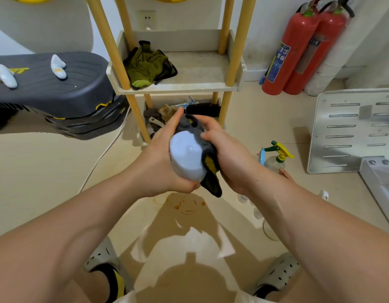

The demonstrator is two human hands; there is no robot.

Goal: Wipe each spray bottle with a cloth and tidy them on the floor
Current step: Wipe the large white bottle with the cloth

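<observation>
Your L hand [160,159] fingers wrap the white bottle [188,154], held in front of the rack [178,87], base toward you, so R hand [230,156] fingers grip the cloth [211,180] round its side to rub. 2nd spray bottle [275,161] stands on floor [47,171] right of rack, prob. waiting.

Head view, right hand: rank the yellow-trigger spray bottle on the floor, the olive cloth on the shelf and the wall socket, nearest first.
From the right hand, which grips the grey cloth:
1. yellow-trigger spray bottle, on the floor just to its right.
2. olive cloth, on the shelf ahead, to the left.
3. wall socket, behind the shelf, farthest.
</observation>
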